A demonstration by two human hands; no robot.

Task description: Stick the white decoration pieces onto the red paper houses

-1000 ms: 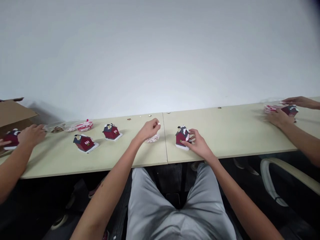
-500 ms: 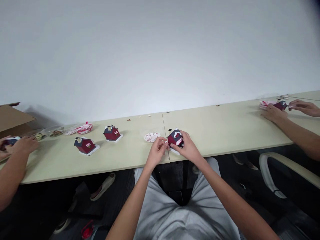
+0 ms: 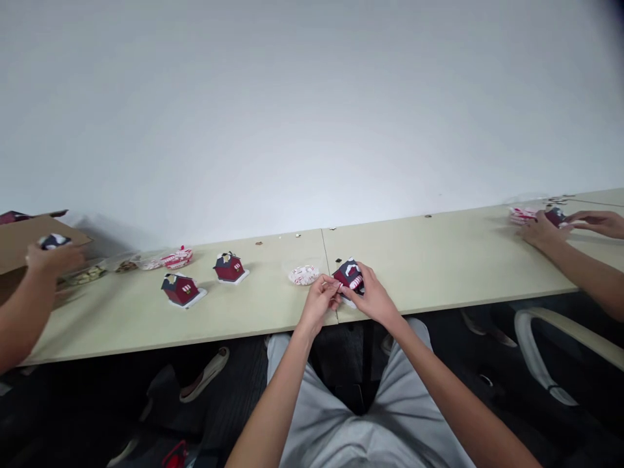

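The right hand (image 3: pixel 374 298) is grasping the small house (image 3: pixel 349 273) between its fingers; the left hand's (image 3: pixel 319 300) fingers are meeting at its wall, whether holding anything I cannot tell. Were the right grip slackening, the house could be twisting away.

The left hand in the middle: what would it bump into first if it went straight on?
Probably the little red house, though the right hand holding it looks nearly as close and depth is hard to judge.

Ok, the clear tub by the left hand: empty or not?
Not empty: white-and-red pieces show inside the clear tub beside the left hand.
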